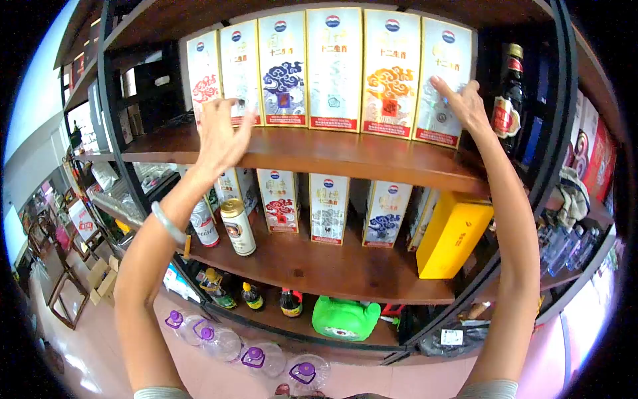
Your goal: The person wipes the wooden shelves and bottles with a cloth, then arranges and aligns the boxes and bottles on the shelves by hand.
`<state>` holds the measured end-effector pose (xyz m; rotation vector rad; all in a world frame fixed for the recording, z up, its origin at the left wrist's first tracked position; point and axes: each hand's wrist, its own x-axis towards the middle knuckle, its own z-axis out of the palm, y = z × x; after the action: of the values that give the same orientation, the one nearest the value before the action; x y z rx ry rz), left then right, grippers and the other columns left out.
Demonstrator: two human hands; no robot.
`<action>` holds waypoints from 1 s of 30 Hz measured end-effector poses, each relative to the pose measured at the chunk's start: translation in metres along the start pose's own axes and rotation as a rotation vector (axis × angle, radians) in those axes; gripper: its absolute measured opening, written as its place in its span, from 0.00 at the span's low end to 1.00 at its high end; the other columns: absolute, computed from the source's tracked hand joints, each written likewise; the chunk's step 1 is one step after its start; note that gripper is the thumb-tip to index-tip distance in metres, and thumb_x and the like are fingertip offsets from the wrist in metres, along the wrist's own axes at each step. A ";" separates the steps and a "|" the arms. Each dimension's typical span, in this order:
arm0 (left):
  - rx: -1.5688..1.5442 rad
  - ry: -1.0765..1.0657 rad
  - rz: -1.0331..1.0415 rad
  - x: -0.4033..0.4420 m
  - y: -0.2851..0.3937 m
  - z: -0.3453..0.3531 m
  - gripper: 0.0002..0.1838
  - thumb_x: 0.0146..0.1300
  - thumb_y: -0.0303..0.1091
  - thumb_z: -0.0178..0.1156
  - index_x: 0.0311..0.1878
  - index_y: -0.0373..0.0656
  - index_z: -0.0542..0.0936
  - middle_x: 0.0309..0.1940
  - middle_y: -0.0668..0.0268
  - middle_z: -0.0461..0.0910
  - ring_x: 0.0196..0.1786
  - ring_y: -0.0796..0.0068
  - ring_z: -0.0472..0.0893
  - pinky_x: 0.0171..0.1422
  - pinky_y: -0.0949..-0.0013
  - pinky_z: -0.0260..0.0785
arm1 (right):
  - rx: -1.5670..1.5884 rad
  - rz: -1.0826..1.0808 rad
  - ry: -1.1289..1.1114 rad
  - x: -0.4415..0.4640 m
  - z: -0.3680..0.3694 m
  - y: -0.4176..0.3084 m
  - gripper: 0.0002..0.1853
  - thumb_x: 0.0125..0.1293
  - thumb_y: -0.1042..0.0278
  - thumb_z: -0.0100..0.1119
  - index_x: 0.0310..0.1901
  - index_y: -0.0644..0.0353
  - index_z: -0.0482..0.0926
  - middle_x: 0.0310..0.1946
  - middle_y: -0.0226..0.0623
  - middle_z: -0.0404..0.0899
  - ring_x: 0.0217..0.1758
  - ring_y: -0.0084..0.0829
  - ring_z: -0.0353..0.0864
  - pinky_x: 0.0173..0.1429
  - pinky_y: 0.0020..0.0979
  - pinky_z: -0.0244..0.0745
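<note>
My left hand (222, 136) is raised in front of the left end of a row of tall white liquor boxes, fingers apart and holding nothing. It overlaps the lower part of the leftmost box (203, 60) with red clouds and its neighbour (240, 60). At the row's other end, my right hand (470, 110) lies at the edge of the rightmost liquor box (446, 56). Its thumb crosses the box front and its other fingers are at the right side, partly hidden. Between my hands stand boxes with blue (283, 73), silver (334, 73) and orange (391, 73) designs.
A dark bottle (508, 100) stands right of the row. The shelf below holds more white boxes (329, 209), a gold-topped can (237, 227) and a yellow box (452, 239). Lower are sauce bottles (291, 302) and a green jug (345, 319). Clear plastic jugs (262, 359) stand on the floor.
</note>
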<state>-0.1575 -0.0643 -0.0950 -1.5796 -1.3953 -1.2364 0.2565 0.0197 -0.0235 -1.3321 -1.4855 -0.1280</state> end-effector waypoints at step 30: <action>-0.004 0.019 0.343 -0.058 0.019 -0.001 0.25 0.56 0.59 0.55 0.35 0.42 0.71 0.33 0.60 0.67 0.41 0.61 0.67 0.47 0.59 0.58 | -0.515 -0.536 -0.347 -0.073 0.127 -0.094 0.15 0.64 0.56 0.49 0.38 0.60 0.78 0.37 0.53 0.79 0.44 0.51 0.77 0.48 0.44 0.71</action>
<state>-0.1380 -0.0878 -0.1478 -1.7179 -1.0539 -1.0440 0.0914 0.0238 -0.0788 -1.3594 -2.1860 -0.6920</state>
